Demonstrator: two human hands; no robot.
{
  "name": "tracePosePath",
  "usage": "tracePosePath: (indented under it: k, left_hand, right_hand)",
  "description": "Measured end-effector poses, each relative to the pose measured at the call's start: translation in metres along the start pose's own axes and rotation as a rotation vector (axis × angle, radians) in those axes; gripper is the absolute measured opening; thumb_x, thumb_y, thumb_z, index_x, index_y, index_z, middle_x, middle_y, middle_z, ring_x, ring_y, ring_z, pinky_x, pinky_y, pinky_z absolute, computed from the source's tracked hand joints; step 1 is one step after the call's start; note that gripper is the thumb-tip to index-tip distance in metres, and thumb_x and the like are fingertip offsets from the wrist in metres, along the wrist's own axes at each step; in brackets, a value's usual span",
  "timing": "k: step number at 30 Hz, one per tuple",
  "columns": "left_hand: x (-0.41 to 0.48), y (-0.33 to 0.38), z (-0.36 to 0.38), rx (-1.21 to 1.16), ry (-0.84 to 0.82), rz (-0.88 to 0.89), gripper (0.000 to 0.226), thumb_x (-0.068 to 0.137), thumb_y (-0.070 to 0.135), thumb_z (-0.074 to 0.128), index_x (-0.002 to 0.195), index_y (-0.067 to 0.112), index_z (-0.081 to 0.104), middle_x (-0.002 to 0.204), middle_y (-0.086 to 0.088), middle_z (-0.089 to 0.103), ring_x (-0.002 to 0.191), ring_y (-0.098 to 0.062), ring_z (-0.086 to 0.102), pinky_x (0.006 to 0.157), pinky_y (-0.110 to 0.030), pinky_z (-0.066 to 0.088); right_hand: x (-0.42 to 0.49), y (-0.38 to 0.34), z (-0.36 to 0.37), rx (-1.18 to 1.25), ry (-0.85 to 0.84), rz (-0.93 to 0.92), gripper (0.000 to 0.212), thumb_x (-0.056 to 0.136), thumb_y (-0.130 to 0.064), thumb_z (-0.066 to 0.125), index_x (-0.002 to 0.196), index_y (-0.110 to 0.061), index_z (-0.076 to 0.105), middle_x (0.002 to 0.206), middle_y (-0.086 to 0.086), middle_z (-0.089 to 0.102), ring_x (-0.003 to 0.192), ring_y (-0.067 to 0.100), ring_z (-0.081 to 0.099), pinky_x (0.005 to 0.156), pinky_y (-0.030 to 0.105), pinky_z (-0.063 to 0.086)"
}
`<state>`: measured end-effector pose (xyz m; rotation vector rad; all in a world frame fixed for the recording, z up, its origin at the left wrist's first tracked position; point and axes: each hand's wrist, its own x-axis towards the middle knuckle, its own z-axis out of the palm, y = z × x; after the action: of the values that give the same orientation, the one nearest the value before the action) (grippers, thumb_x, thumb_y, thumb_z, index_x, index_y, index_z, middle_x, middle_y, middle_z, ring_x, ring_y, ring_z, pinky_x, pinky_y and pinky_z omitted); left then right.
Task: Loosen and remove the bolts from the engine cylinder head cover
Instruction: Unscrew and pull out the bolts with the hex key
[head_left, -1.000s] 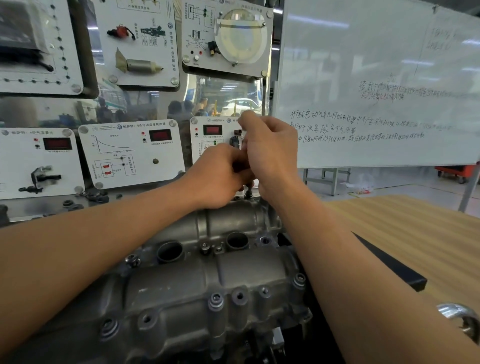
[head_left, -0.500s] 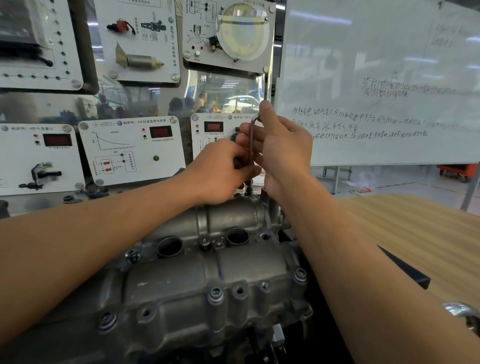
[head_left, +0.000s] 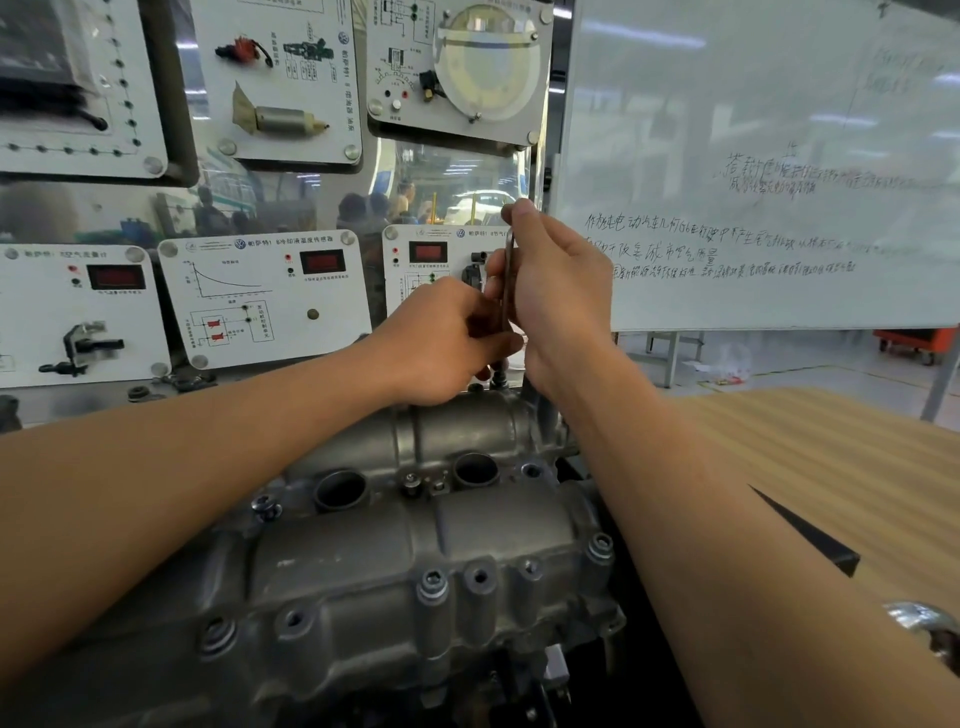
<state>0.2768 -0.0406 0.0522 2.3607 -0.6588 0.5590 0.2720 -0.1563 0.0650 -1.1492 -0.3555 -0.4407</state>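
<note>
R hand (head_left: 563, 291): fingers curled round hex key (head_left: 507, 280), upright, centre frame; thumb atop bend, prob. to spin it.
L hand (head_left: 444, 345): pinches key's lower shaft, prob. steadying tip.
Bolt (head_left: 500, 376): under key tip, just below hands, stands proud; looks part-loosened.
Cover (head_left: 395, 561): lower centre; near-edge bolts (head_left: 432, 586) seated.

**An automotive training workshop, half classroom**

At 10 o'clock, white teaching panels (head_left: 260, 301) carried mounted sensors, red digital readouts, circuit diagrams and a carmaker's badge. At 2 o'clock a whiteboard (head_left: 753, 130) on legs bore handwritten notes. A bare metal engine cylinder head cover (head_left: 415, 561) sat at 6 o'clock, beside a wooden table (head_left: 831, 467) at 4 o'clock. The shiny backboard (head_left: 291, 202) at 11 o'clock reflected a group of people and a white car. A red cart (head_left: 919, 343) stood on the floor at 3 o'clock.
</note>
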Motion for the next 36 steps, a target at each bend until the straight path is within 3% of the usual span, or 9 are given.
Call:
tracePosePath:
  k: [4, 7, 13, 15, 19, 24, 29, 32, 36]
  left_hand:
    - [-0.001, 0.002, -0.001, 0.013, 0.02, 0.02, 0.025, 0.094, 0.023, 0.066, 0.084, 0.002, 0.075, 0.078, -0.013, 0.074, 0.077, -0.026, 0.072, 0.082, -0.047, 0.054]
    - [-0.001, 0.002, -0.002, 0.017, 0.024, 0.025, 0.024, 0.093, 0.02, 0.066, 0.08, 0.002, 0.075, 0.075, -0.011, 0.074, 0.073, -0.024, 0.071, 0.078, -0.044, 0.055]
    - [0.0, -0.001, 0.001, 0.024, 0.038, 0.043, 0.02, 0.09, 0.009, 0.063, 0.073, -0.001, 0.071, 0.072, -0.017, 0.072, 0.068, -0.025, 0.067, 0.067, -0.033, 0.052]
    - [0.0, -0.002, 0.001, 0.029, 0.036, 0.051, 0.021, 0.09, 0.009, 0.062, 0.074, 0.0, 0.071, 0.071, -0.013, 0.072, 0.068, -0.022, 0.068, 0.069, -0.034, 0.052]
    - [0.001, -0.003, 0.001, 0.045, 0.026, 0.066, 0.022, 0.091, 0.011, 0.063, 0.076, -0.001, 0.072, 0.072, -0.013, 0.072, 0.071, -0.026, 0.068, 0.07, -0.035, 0.052]
    - [0.001, -0.003, 0.001, 0.054, 0.027, 0.06, 0.023, 0.091, 0.015, 0.064, 0.078, -0.001, 0.072, 0.075, -0.016, 0.071, 0.075, -0.03, 0.068, 0.072, -0.038, 0.052]
    - [0.0, -0.001, 0.002, 0.059, 0.032, 0.05, 0.021, 0.09, 0.011, 0.062, 0.074, 0.001, 0.071, 0.072, -0.014, 0.071, 0.074, -0.028, 0.068, 0.072, -0.042, 0.053]
    - [-0.001, -0.001, 0.002, 0.061, 0.033, 0.039, 0.021, 0.089, 0.011, 0.062, 0.071, 0.006, 0.071, 0.069, -0.01, 0.071, 0.069, -0.022, 0.068, 0.071, -0.041, 0.053]
    - [-0.001, -0.001, 0.001, 0.057, 0.024, 0.035, 0.02, 0.088, 0.012, 0.062, 0.071, 0.005, 0.07, 0.07, -0.012, 0.071, 0.07, -0.028, 0.068, 0.07, -0.044, 0.054]
  right_hand:
    - [0.001, 0.0, 0.001, -0.095, -0.014, -0.077, 0.014, 0.093, -0.028, 0.07, 0.091, -0.015, 0.074, 0.063, 0.0, 0.061, 0.048, 0.01, 0.052, 0.05, 0.022, 0.046]
    - [0.003, 0.004, 0.002, -0.192, -0.008, -0.148, 0.016, 0.091, -0.023, 0.073, 0.103, -0.012, 0.074, 0.074, 0.003, 0.065, 0.056, 0.002, 0.057, 0.062, 0.023, 0.049]
    - [0.002, 0.007, 0.006, -0.177, -0.136, -0.073, 0.028, 0.102, -0.027, 0.055, 0.079, -0.02, 0.071, 0.072, -0.006, 0.072, 0.064, 0.006, 0.058, 0.066, 0.027, 0.049]
    - [0.003, 0.004, 0.006, -0.107, -0.16, -0.019, 0.035, 0.103, -0.027, 0.053, 0.074, -0.02, 0.069, 0.066, -0.007, 0.067, 0.061, 0.007, 0.057, 0.062, 0.021, 0.047]
    - [0.004, 0.002, 0.005, -0.039, -0.174, 0.07, 0.05, 0.101, -0.031, 0.054, 0.055, -0.022, 0.072, 0.064, -0.006, 0.066, 0.061, 0.01, 0.058, 0.065, 0.026, 0.049]
    - [0.003, 0.0, 0.005, -0.04, -0.109, 0.067, 0.029, 0.097, -0.032, 0.061, 0.072, -0.02, 0.069, 0.068, -0.004, 0.064, 0.063, 0.012, 0.056, 0.058, 0.027, 0.045]
    - [0.001, -0.003, 0.007, -0.053, -0.114, 0.056, 0.043, 0.096, -0.033, 0.062, 0.055, -0.023, 0.055, 0.059, -0.005, 0.055, 0.062, 0.014, 0.054, 0.072, 0.031, 0.045]
    - [0.0, -0.004, 0.01, -0.135, -0.128, 0.021, 0.044, 0.088, -0.042, 0.072, 0.057, -0.023, 0.046, 0.058, -0.004, 0.048, 0.066, 0.017, 0.049, 0.073, 0.034, 0.041]
    - [0.0, 0.0, 0.01, -0.157, -0.065, -0.004, 0.036, 0.083, -0.018, 0.075, 0.057, -0.021, 0.051, 0.055, -0.005, 0.047, 0.059, 0.013, 0.045, 0.065, 0.032, 0.04]
